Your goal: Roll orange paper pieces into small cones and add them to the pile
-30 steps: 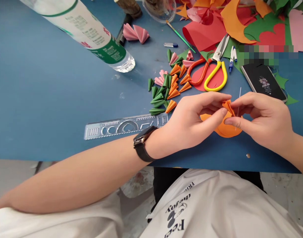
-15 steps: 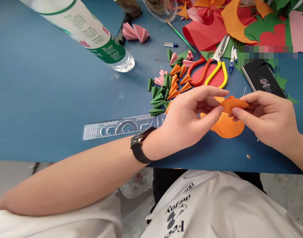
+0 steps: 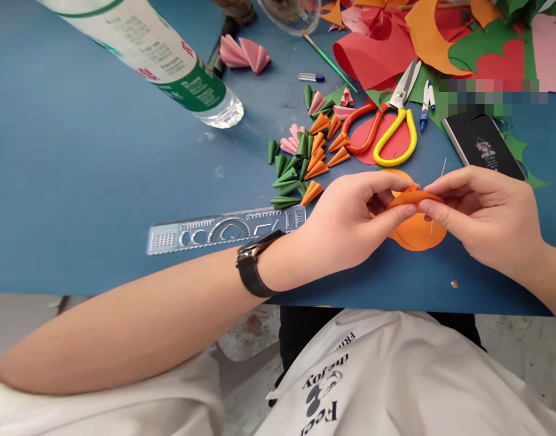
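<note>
Between my two hands is a small curled piece of orange paper (image 3: 412, 198). My left hand (image 3: 357, 212) pinches its left side with thumb and fingers, and a black watch sits on that wrist. On its right side, my right hand (image 3: 482, 215) pinches the paper close to the left thumb. A thin white stick (image 3: 444, 167) pokes out by the right fingers. Under the hands lie orange paper rounds (image 3: 417, 236), partly covered. Left of them are several small rolled paper cones (image 3: 312, 192) in orange, green and pink.
Scissors (image 3: 398, 115) with red and yellow handles lie beyond my hands, on a red paper round. A phone (image 3: 484, 145) is at the right. A clear stencil ruler (image 3: 228, 230) touches my left forearm's side. A water bottle (image 3: 182, 66) stands left, and paper scraps (image 3: 373, 54) heap behind.
My hands have come closer together, and the orange paper is curled more between the fingertips. The view has shifted slightly.
</note>
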`<state>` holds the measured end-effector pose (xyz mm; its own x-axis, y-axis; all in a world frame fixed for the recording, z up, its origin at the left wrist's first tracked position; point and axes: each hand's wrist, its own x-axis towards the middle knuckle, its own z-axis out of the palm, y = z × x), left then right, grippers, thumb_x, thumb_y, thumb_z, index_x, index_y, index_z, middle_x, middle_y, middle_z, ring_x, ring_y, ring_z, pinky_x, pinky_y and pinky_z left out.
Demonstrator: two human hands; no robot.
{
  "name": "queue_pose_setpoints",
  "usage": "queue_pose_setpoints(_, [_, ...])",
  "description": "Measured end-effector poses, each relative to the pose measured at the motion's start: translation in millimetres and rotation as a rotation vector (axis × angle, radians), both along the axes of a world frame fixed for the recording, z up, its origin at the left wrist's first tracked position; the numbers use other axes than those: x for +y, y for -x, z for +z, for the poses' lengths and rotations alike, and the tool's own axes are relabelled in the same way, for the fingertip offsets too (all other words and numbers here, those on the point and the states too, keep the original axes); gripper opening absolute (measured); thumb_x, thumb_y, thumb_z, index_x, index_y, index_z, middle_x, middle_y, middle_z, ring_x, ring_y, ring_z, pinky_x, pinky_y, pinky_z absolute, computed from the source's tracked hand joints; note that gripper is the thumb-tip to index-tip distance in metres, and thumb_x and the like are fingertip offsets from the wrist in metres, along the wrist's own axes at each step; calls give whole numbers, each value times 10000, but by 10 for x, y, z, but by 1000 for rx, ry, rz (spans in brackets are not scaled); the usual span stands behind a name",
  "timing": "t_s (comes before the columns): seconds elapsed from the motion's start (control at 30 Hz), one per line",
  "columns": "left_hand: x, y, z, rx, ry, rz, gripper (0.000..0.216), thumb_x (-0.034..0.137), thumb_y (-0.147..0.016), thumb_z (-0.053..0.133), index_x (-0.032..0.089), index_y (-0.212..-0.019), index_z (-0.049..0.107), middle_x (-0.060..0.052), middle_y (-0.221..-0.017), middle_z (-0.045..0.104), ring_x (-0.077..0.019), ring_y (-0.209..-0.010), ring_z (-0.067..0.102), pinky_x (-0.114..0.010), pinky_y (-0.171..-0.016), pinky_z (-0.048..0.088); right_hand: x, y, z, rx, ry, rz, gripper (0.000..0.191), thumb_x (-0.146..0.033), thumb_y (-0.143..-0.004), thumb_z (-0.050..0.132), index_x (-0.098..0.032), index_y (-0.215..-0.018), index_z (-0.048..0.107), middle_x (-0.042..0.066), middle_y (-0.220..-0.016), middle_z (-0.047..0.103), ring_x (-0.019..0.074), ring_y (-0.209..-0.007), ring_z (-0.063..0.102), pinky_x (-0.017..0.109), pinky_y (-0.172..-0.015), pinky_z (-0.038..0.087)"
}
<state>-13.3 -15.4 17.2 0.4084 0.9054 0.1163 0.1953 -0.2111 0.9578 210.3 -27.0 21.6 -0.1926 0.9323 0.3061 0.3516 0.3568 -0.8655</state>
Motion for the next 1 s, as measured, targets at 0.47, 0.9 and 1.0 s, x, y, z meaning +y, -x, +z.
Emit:
queue_pose_setpoints(0.47, [48,-33,14,-200,203,-21,214,257,-866,882,160,-1037,798,-49,-931,786,-149,-791,716,-284,-701,617,-4,-9,-29,10,-71,11,121,-189,-919,872,-299,-962,847,-9,-921,865,204,-789,838,331,-720,750])
queue_pose_setpoints(0.9, [35,6,18,-145,-113,-56,50,214,-956,813,220,-943,765,-41,-958,803,-160,-833,726,-324,-787,667,-12,-12,-40,149,-123,74,231,-90,-899,852,-315,-951,842,0,-958,867,217,-881,846,349,-804,752])
queue_pose_setpoints(1.0, [36,14,14,-87,-207,-66,52,228,-974,804,239,-947,761,-49,-969,815,-173,-822,728,-358,-795,679,-17,-9,-49,144,-120,67,220,-111,-905,850,-320,-972,854,1,-967,869,222,-897,847,363,-820,748])
